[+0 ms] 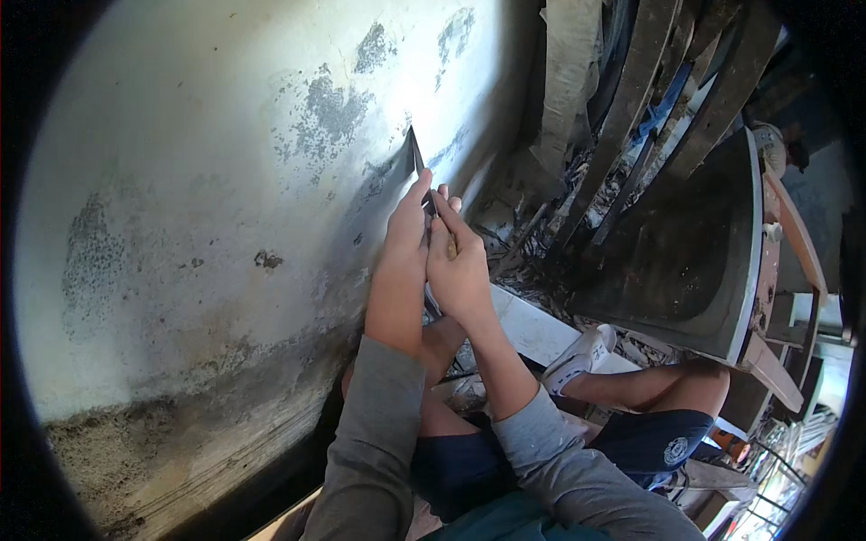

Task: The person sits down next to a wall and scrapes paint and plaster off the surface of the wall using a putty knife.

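My left hand [406, 220] and my right hand [459, 264] are close together in front of a stained whitewashed wall [230, 149]. Both close around a dark, pointed metal blade [417, 152], whose tip points up and away from me over the brightly lit part of the wall. Whether the tip touches the wall, I cannot tell. A yellowish piece [452, 249], perhaps a handle, shows inside my right hand. My right index finger lies along the tool; my left thumb rests near the blade's base. My fingers hide the tool's middle.
Dark wooden planks [629, 101] lean at the upper right, above debris [521, 237]. A dark panel with a pale rim [747, 270] stands at right. Below it are a white slab [531, 324] and my foot in a white clog [585, 355]. A pink wooden frame [798, 230] stands beyond.
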Demonstrator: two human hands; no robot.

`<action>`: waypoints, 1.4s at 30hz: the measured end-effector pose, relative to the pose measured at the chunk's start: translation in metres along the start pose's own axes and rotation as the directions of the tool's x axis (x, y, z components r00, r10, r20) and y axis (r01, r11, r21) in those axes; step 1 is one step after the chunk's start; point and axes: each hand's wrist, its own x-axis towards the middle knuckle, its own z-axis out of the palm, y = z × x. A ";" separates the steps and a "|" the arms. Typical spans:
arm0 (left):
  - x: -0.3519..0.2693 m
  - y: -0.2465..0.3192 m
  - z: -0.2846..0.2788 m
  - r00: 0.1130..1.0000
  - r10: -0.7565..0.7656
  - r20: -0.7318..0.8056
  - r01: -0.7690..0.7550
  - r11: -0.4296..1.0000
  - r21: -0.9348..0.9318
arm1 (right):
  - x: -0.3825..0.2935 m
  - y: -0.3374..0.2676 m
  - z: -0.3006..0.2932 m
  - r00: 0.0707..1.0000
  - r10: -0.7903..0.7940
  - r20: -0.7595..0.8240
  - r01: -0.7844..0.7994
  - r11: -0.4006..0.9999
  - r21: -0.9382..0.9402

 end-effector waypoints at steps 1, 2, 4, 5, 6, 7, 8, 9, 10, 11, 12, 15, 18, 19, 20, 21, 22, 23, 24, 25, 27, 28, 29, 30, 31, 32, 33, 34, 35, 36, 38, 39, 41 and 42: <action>-0.001 -0.001 0.002 1.000 0.008 -0.015 -0.008 1.000 0.001 | -0.001 -0.002 -0.002 1.000 -0.025 0.012 0.025 1.000 0.001; -0.001 -0.002 0.004 1.000 -0.015 -0.025 0.015 1.000 -0.010 | -0.001 -0.005 -0.005 0.999 0.028 0.028 -0.027 0.999 -0.041; -0.002 -0.004 0.008 1.000 0.021 -0.007 -0.022 1.000 -0.019 | 0.002 -0.008 -0.010 0.997 0.064 0.033 -0.061 0.995 -0.080; -0.002 -0.006 0.010 1.000 0.007 -0.009 -0.007 0.999 -0.042 | 0.004 -0.008 -0.012 0.996 0.066 0.057 -0.060 0.992 -0.113; -0.002 -0.007 0.011 1.000 0.012 -0.006 -0.012 0.999 -0.047 | 0.004 -0.008 -0.013 0.999 0.018 0.042 -0.013 0.993 -0.121; -0.002 -0.008 0.011 0.997 0.020 -0.080 -0.021 1.000 -0.012 | 0.005 -0.008 -0.013 0.992 0.093 0.086 -0.079 0.985 -0.153; -0.003 -0.009 0.011 0.994 0.022 -0.106 -0.021 1.000 0.009 | 0.005 -0.007 -0.012 0.995 0.079 0.057 -0.072 0.990 -0.120; -0.003 -0.009 0.011 0.987 0.027 -0.161 -0.025 1.000 0.017 | 0.005 -0.007 -0.012 0.994 0.105 0.042 -0.100 0.990 -0.097; -0.003 -0.009 0.010 0.994 0.010 -0.111 -0.011 1.000 -0.008 | 0.005 -0.007 -0.011 0.999 0.042 0.026 -0.040 0.996 -0.079; -0.003 -0.007 0.010 0.998 -0.005 -0.056 0.003 1.000 -0.028 | 0.005 -0.007 -0.010 0.999 0.034 0.042 -0.028 0.992 -0.122; -0.003 -0.007 0.009 0.997 0.012 -0.071 -0.012 1.000 0.002 | 0.005 -0.007 -0.010 0.999 0.025 0.031 -0.020 0.988 -0.155; -0.004 -0.006 0.009 0.995 -0.041 -0.087 0.042 0.999 0.008 | 0.005 -0.011 -0.012 0.995 0.098 0.024 -0.093 0.983 -0.158; -0.004 -0.008 0.014 0.996 0.003 -0.086 -0.001 1.000 0.026 | 0.008 -0.017 -0.018 0.996 0.057 0.069 -0.036 0.960 -0.279; -0.005 -0.010 0.014 0.997 0.029 -0.071 -0.027 0.999 0.030 | 0.010 -0.018 -0.021 0.996 0.059 0.068 -0.039 0.961 -0.274; -0.003 -0.012 0.017 0.994 0.018 -0.112 -0.015 1.000 0.024 | 0.012 -0.019 -0.023 0.992 0.093 0.087 -0.071 0.971 -0.229; -0.004 -0.014 0.016 0.985 0.006 -0.170 -0.001 1.000 0.028 | 0.011 -0.020 -0.026 0.983 0.159 0.090 -0.140 0.972 -0.186; -0.002 -0.014 0.017 0.990 -0.054 -0.128 0.051 0.998 -0.029 | 0.011 -0.020 -0.027 0.987 0.145 0.063 -0.125 0.961 -0.248; 0.001 -0.014 0.018 0.988 -0.123 -0.097 0.116 0.990 -0.077 | 0.011 -0.019 -0.028 0.994 0.079 0.073 -0.061 0.972 -0.228; 0.001 -0.014 0.017 0.988 -0.137 -0.076 0.131 0.988 -0.088 | 0.011 -0.019 -0.028 0.995 0.056 0.085 -0.031 0.962 -0.271; 0.002 -0.014 0.018 0.989 -0.132 -0.074 0.125 0.988 -0.089 | 0.011 -0.018 -0.028 0.996 0.008 0.084 0.018 0.953 -0.302; 0.002 -0.013 0.017 0.995 -0.032 -0.091 0.035 0.999 0.034 | 0.009 -0.017 -0.026 0.991 0.095 0.091 -0.068 0.962 -0.264; 0.001 -0.010 0.016 0.987 -0.121 -0.105 0.122 0.993 0.004 | 0.010 -0.016 -0.025 0.986 0.151 0.070 -0.131 0.963 -0.234; 0.000 -0.011 0.016 0.995 -0.100 -0.025 0.100 0.995 0.003 | 0.010 -0.015 -0.025 0.992 0.102 0.073 -0.085 0.975 -0.207; -0.002 -0.010 0.016 0.999 -0.006 -0.043 0.008 0.998 0.055 | 0.011 -0.014 -0.022 0.997 0.039 0.068 -0.025 0.981 -0.195; -0.004 -0.012 0.017 0.996 0.084 -0.019 -0.082 0.992 0.093 | 0.012 -0.014 -0.021 0.999 0.021 0.048 -0.012 0.981 -0.193; -0.005 -0.010 0.017 0.994 0.082 -0.076 -0.073 0.991 0.113 | 0.011 -0.013 -0.021 0.998 -0.003 0.066 0.015 0.984 -0.178; -0.006 -0.010 0.017 0.993 0.054 -0.106 -0.045 0.995 0.086 | 0.011 -0.011 -0.020 0.994 0.079 0.082 -0.067 0.989 -0.135; -0.006 -0.010 0.018 0.992 0.016 -0.125 -0.010 0.999 0.052 | 0.011 -0.009 -0.020 0.979 0.180 0.099 -0.169 0.979 -0.114; -0.006 -0.010 0.018 0.992 0.042 -0.116 -0.035 0.998 0.057 | 0.011 -0.008 -0.021 0.986 0.133 0.098 -0.124 0.988 -0.091; -0.006 -0.011 0.019 0.995 0.057 -0.077 -0.051 0.996 0.067 | 0.013 -0.007 -0.021 0.993 0.073 0.096 -0.055 0.983 -0.176; -0.003 -0.012 0.020 0.997 0.062 -0.056 -0.058 0.995 0.077 | 0.015 -0.005 -0.022 0.994 0.030 0.104 -0.002 0.966 -0.259; 0.000 -0.012 0.020 0.993 0.056 -0.101 -0.045 0.993 0.111 | 0.017 -0.004 -0.023 0.985 0.108 0.131 -0.081 0.978 -0.194; 0.002 -0.017 0.020 0.989 0.067 -0.129 -0.051 0.991 0.128 | 0.014 -0.002 -0.029 0.973 0.159 0.169 -0.135 0.981 -0.141; 0.003 -0.018 0.019 0.992 0.044 -0.115 -0.032 0.994 0.103 | 0.012 -0.001 -0.032 0.977 0.136 0.162 -0.109 0.981 -0.163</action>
